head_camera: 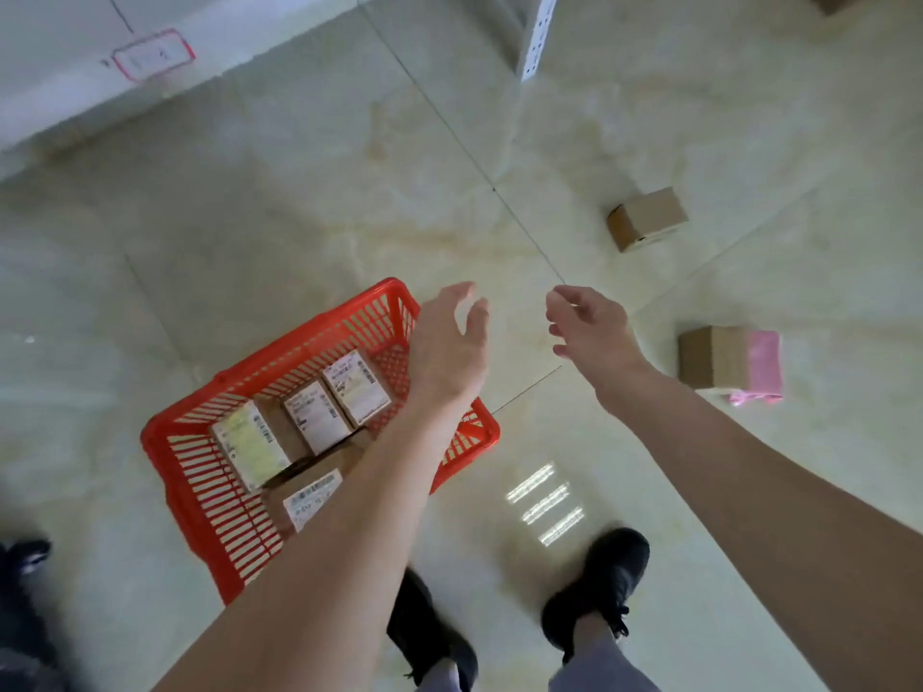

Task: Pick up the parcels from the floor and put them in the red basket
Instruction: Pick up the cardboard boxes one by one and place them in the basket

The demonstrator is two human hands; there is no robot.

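Observation:
The red basket (190, 472) stands on the floor at the lower left and holds several labelled cardboard parcels (309, 417). My left hand (449, 347) hovers above the basket's far right corner, fingers relaxed, holding nothing. My right hand (589, 327) is stretched out beside it, also loose and without anything in it. A brown cardboard parcel (647, 219) lies on the floor beyond my right hand. Another brown parcel (711, 357) lies to the right, with a pink soft parcel (761, 367) touching its right side.
The pale tiled floor (299, 217) spreads all around. A white wall base with a red-outlined label (152, 54) runs along the upper left. A white perforated shelf post (537, 37) stands at the top. My black shoes (599, 586) are at the bottom.

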